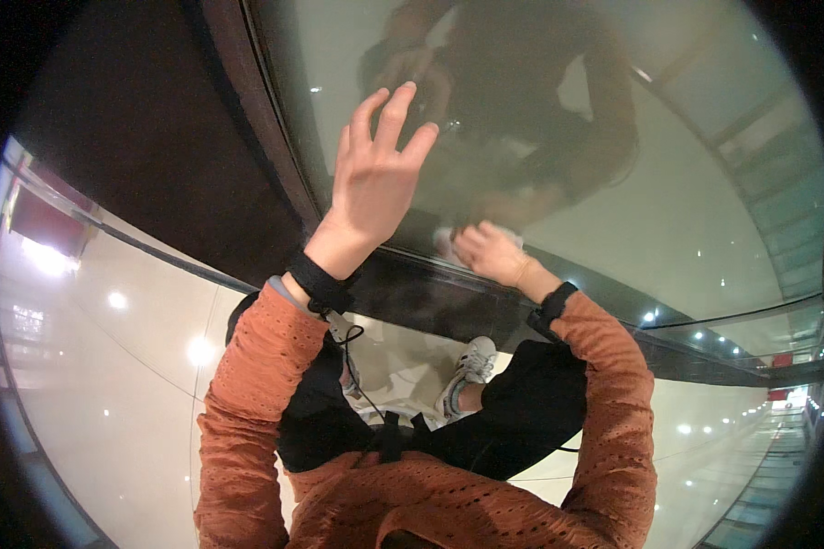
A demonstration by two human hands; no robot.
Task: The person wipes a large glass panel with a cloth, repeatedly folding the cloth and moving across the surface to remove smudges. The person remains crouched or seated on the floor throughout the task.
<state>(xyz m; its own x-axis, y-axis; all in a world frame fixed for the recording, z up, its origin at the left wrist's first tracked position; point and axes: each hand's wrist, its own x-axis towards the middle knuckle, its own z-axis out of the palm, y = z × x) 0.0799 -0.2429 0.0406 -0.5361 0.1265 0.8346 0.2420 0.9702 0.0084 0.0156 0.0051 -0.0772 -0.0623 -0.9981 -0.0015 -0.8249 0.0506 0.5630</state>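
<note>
A large reflective glass pane point(659, 206) rises before me, set in a dark frame point(281, 130). My left hand point(378, 165) is raised with its fingers spread and slightly bent, in front of the glass near the frame's upright; it holds nothing, and whether the fingertips touch the pane cannot be told. Low on the glass, just above the bottom rail, my right hand point(487, 254) presses a pale cloth point(446, 243) against the pane. That hand is blurred, and most of the cloth is hidden under it. Reflections of my arms show in the glass.
A dark bottom rail point(453, 295) runs between the glass and my feet. Below is a glossy pale tiled floor point(137, 384), with my white sneaker point(477, 360) close to the rail. A thin black cable point(364, 391) hangs between my legs. A dark panel point(158, 137) stands left.
</note>
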